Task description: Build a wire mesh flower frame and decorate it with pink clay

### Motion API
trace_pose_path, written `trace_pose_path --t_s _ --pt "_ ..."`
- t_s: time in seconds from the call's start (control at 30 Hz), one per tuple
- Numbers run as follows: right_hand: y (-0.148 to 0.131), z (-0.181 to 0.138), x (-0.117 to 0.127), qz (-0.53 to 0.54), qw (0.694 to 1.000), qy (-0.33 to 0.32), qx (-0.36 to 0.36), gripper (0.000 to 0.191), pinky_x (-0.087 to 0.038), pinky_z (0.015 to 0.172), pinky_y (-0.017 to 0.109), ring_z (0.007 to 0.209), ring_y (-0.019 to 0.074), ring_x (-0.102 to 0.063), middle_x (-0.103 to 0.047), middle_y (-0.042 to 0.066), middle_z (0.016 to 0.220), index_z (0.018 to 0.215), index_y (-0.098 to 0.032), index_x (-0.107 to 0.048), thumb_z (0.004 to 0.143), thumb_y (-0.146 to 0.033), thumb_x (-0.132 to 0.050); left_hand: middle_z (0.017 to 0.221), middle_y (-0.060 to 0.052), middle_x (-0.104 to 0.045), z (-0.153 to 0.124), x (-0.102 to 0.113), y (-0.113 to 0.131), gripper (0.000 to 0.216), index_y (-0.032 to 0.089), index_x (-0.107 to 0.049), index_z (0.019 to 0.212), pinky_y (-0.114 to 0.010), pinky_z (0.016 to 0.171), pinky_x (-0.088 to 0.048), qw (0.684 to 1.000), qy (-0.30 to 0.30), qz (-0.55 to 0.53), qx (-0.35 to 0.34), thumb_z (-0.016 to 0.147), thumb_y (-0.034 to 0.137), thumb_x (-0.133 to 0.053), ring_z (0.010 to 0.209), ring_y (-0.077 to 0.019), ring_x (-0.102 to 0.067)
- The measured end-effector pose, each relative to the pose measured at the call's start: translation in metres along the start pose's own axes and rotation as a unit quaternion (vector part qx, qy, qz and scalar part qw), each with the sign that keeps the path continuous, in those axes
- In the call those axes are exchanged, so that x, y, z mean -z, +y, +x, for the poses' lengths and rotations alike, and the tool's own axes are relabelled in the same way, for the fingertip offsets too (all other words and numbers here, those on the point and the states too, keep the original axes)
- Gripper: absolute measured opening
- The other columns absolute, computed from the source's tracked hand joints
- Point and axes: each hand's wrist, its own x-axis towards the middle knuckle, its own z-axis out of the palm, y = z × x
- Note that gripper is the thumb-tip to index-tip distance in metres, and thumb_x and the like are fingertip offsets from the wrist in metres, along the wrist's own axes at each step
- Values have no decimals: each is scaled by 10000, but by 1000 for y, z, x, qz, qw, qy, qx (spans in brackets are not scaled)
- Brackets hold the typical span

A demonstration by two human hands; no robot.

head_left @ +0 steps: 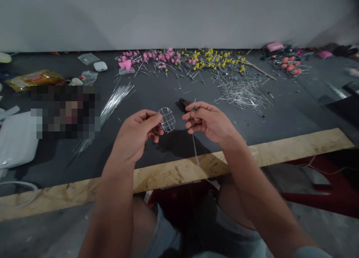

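My left hand (140, 132) pinches a small round wire grid (168, 120) by its left edge, between thumb and fingers. The grid is held upright above the dark tabletop. To its right, my right hand (209, 119) is closed on a thin silvery wire (195, 149), which hangs below the fingers toward the wooden edge; a short end pokes out above them. A small green bit shows at the fingertips, too small to name. A dark tool tip (183, 102), partly hidden, lies on the table just behind the right fingers. The two hands are apart.
Pink flower-like pieces (165, 57) and yellow ones (213, 59) on wires line the wall. Loose wires (242, 91) are heaped at right, near coral pieces (291, 65). A wire bundle (116, 100) and a white box (21, 138) lie left. A wooden strip (294, 143) edges the table.
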Motion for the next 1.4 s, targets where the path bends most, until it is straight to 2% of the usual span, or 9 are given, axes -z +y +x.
trace_pose_path --t_s 0.3,0.43,0.53,0.67,0.77,0.87,1.0,1.13,1.4 --pt "3 2 -3 9 999 28 31 102 -314 336 148 415 30 -446 -607 -35 633 705 -185 -578 754 -104 -541 575 9 -577 -1 1 -2 141 183 -597 724 -203 403 -398 1000 -8 0 -2 724 278 -701 487 -108 -542" --pt "7 -2 -4 6 1000 -1 17 64 -375 375 157 461 43 -499 -628 -31 669 750 -193 -603 790 -153 -572 530 22 -538 -1 0 -3 123 190 -610 730 -216 421 -387 1000 3 21 -14 736 287 -686 463 -103 -495" --pt "12 -5 -4 6 999 -33 11 36 -457 441 174 534 60 -569 -676 -14 763 839 -200 -628 818 -220 -607 550 14 -552 2 4 -11 130 203 -652 764 -227 450 -353 990 12 135 -39 754 331 -669 492 -115 -484" --pt "17 -8 -5 17 997 -80 -2 187 -498 481 189 574 75 -614 -700 -7 828 1022 -218 -603 836 -231 -621 710 -36 -648 11 8 -28 106 220 -696 776 -263 555 -344 938 12 335 -85 760 314 -651 636 -172 -540" --pt "17 -11 -7 21 997 -79 -17 139 -520 503 203 602 90 -638 -699 4 818 951 -193 -576 839 -254 -631 891 -65 -658 12 8 -33 196 224 -709 905 -295 699 -394 908 71 385 -152 742 330 -679 781 -210 -560" --pt "18 -13 -9 22 998 -65 -11 114 -549 557 227 643 99 -650 -688 -2 794 888 -190 -565 841 -267 -635 1022 -58 -650 3 1 -29 249 238 -691 1018 -297 805 -420 922 87 322 -196 795 339 -645 892 -199 -573" --pt "20 -14 -14 -12 998 -45 53 93 -499 510 179 603 68 -606 -644 -35 726 879 -197 -601 828 -253 -656 840 -15 -689 -11 -16 -24 199 241 -711 955 -248 689 -472 990 -10 66 -124 815 366 -648 736 -139 -608" --pt "23 -13 -20 -59 989 -25 132 116 -414 443 149 570 58 -588 -615 -54 662 866 -204 -578 811 -229 -677 755 -14 -703 -15 -28 -26 153 214 -740 877 -232 654 -502 987 -69 -114 -86 790 330 -693 664 -112 -617" --pt "25 -16 -26 -133 973 38 185 136 -425 491 169 538 36 -523 -554 -69 654 812 -204 -531 819 -236 -663 829 -3 -730 -15 -28 -24 90 253 -766 842 -177 627 -495 984 -87 -133 -84 765 230 -728 672 -76 -600"
